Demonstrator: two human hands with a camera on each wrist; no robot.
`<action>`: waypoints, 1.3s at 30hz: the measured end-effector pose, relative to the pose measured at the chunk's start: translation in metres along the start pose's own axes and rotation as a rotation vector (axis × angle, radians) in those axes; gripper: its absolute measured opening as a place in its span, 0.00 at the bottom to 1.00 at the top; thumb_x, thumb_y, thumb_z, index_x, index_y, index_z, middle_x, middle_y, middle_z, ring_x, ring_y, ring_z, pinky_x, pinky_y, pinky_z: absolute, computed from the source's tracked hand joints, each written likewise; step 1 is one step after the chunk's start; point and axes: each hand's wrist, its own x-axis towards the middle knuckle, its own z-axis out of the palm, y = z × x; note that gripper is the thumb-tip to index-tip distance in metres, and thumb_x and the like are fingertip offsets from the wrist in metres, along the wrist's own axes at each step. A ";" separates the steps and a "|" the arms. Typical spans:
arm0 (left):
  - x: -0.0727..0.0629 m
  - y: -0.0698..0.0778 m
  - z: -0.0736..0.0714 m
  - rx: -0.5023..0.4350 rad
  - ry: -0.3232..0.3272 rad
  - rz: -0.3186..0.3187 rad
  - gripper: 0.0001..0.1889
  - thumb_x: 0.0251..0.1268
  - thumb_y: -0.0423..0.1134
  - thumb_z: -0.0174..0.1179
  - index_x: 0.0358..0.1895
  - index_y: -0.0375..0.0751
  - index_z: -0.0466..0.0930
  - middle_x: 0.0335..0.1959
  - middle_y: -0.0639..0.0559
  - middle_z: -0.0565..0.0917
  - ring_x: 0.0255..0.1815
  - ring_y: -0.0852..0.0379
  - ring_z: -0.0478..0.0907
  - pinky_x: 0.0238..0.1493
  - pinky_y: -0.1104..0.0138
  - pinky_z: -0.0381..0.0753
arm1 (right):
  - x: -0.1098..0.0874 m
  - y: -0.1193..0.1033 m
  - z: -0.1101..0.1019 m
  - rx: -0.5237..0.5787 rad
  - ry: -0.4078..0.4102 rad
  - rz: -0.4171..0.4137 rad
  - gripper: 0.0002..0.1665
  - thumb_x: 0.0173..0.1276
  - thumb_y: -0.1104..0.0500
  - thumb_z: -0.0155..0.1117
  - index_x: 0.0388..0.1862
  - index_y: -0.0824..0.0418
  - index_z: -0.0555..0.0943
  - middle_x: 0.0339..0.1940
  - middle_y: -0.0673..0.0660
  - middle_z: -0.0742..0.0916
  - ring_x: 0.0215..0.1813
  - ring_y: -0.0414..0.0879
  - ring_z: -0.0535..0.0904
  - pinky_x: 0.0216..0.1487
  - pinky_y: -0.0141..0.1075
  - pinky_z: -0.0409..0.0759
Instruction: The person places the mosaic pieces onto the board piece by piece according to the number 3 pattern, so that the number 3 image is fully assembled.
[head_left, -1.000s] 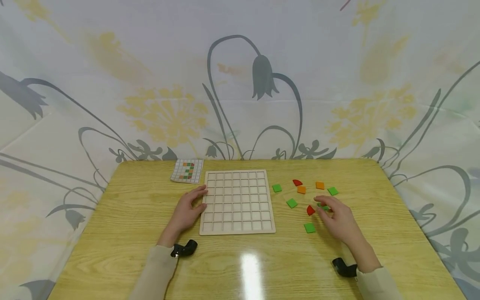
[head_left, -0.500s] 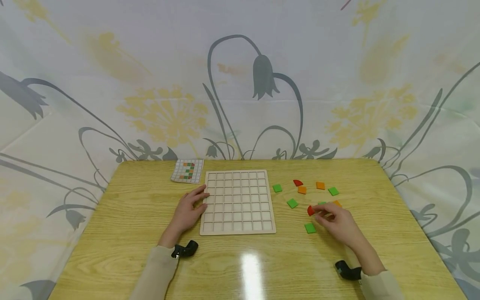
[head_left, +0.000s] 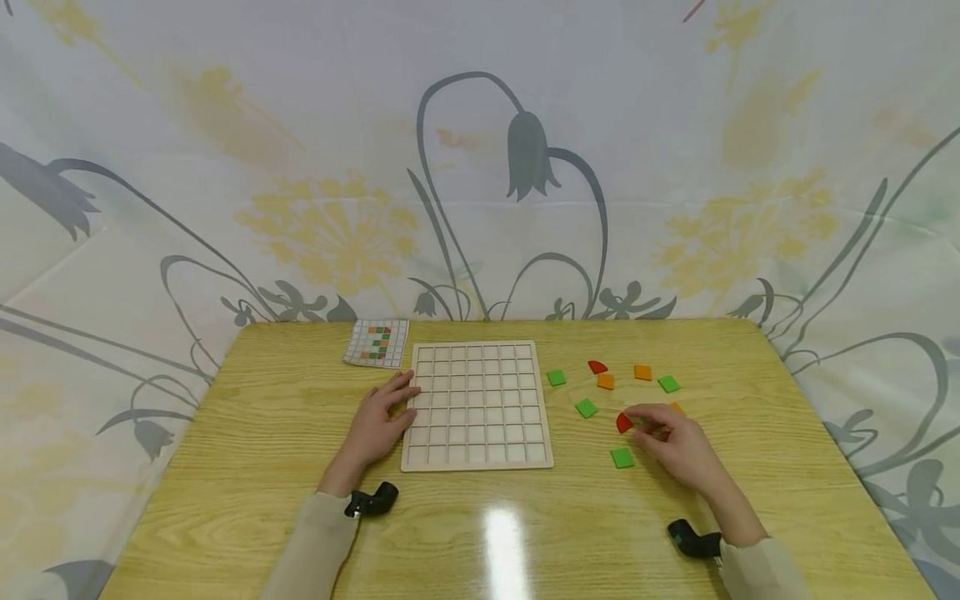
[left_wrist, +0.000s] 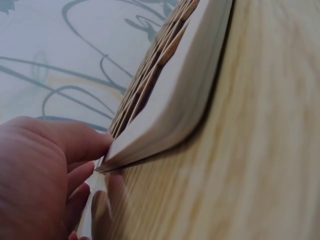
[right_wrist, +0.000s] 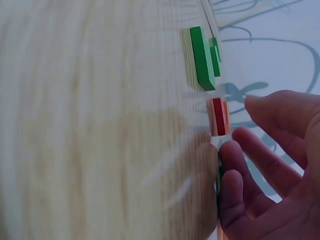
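My left hand rests at the left edge of a pale wooden grid board, fingertips on its rim. In the left wrist view the thumb touches the top of the board's frame, with the other fingers beside it. My right hand hovers low over the loose tiles, its fingertips right at a red quarter-circle tile. Seen from the right wrist, thumb and fingers stand apart behind the red tile, which lies on the table. A green tile is mostly hidden under this hand.
Green square tiles, orange squares and another red quarter circle lie scattered right of the board. A printed card with a coloured grid pattern lies at the back left. A patterned cloth stands behind the wooden table.
My right hand has shifted slightly down and its fingertips have come to the red quarter circle, uncovering part of an orange tile behind. The left hand stays at the board's edge.
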 end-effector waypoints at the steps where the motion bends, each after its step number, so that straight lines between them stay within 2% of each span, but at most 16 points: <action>1: 0.000 0.000 0.000 0.001 0.002 0.001 0.18 0.70 0.33 0.61 0.61 0.34 0.80 0.74 0.42 0.67 0.76 0.41 0.59 0.73 0.38 0.43 | 0.000 0.000 0.001 -0.002 -0.002 -0.011 0.17 0.66 0.67 0.69 0.54 0.64 0.84 0.45 0.58 0.86 0.37 0.39 0.81 0.35 0.33 0.81; 5: -0.001 0.001 0.001 0.003 0.013 0.007 0.18 0.69 0.33 0.61 0.60 0.34 0.81 0.73 0.42 0.67 0.76 0.41 0.58 0.73 0.38 0.38 | 0.002 -0.002 0.004 -0.017 -0.022 -0.005 0.17 0.66 0.67 0.68 0.54 0.65 0.83 0.46 0.59 0.87 0.37 0.40 0.81 0.36 0.33 0.80; 8: -0.001 0.000 0.001 0.015 0.017 0.009 0.18 0.69 0.33 0.61 0.60 0.35 0.81 0.73 0.43 0.68 0.76 0.41 0.59 0.73 0.38 0.38 | 0.004 -0.004 0.006 -0.033 -0.032 0.031 0.17 0.66 0.66 0.69 0.54 0.64 0.84 0.48 0.59 0.87 0.38 0.42 0.82 0.38 0.35 0.80; 11: -0.001 0.000 0.002 0.026 0.017 0.006 0.18 0.69 0.33 0.61 0.60 0.35 0.81 0.73 0.43 0.68 0.75 0.42 0.60 0.73 0.38 0.39 | 0.006 -0.006 0.008 -0.063 -0.016 0.054 0.17 0.65 0.65 0.71 0.53 0.63 0.85 0.47 0.58 0.87 0.38 0.43 0.81 0.38 0.36 0.80; 19: -0.001 -0.001 0.002 0.026 0.023 0.016 0.18 0.69 0.33 0.61 0.60 0.36 0.80 0.73 0.42 0.68 0.77 0.40 0.54 0.71 0.35 0.43 | 0.012 -0.015 0.013 -0.108 0.007 0.115 0.14 0.62 0.64 0.74 0.47 0.64 0.88 0.48 0.59 0.86 0.37 0.46 0.81 0.38 0.38 0.79; 27: -0.001 -0.001 0.003 0.033 0.027 0.020 0.18 0.68 0.33 0.62 0.60 0.36 0.81 0.73 0.42 0.68 0.77 0.40 0.55 0.71 0.36 0.45 | 0.014 -0.016 0.015 -0.130 0.013 0.123 0.12 0.60 0.66 0.74 0.44 0.66 0.88 0.48 0.61 0.86 0.37 0.47 0.81 0.37 0.38 0.80; 34: -0.001 -0.002 0.003 0.039 0.034 0.029 0.17 0.68 0.32 0.61 0.59 0.36 0.81 0.73 0.42 0.68 0.77 0.40 0.56 0.71 0.36 0.46 | 0.014 -0.016 0.016 -0.144 0.014 0.129 0.14 0.60 0.66 0.74 0.46 0.65 0.87 0.42 0.58 0.86 0.33 0.44 0.80 0.35 0.37 0.78; 39: -0.001 -0.002 0.002 0.041 0.035 0.036 0.17 0.68 0.32 0.61 0.59 0.36 0.81 0.73 0.41 0.68 0.77 0.40 0.56 0.71 0.36 0.45 | 0.014 -0.018 0.016 -0.123 -0.009 0.173 0.15 0.62 0.67 0.72 0.49 0.66 0.86 0.35 0.53 0.86 0.35 0.44 0.80 0.37 0.38 0.79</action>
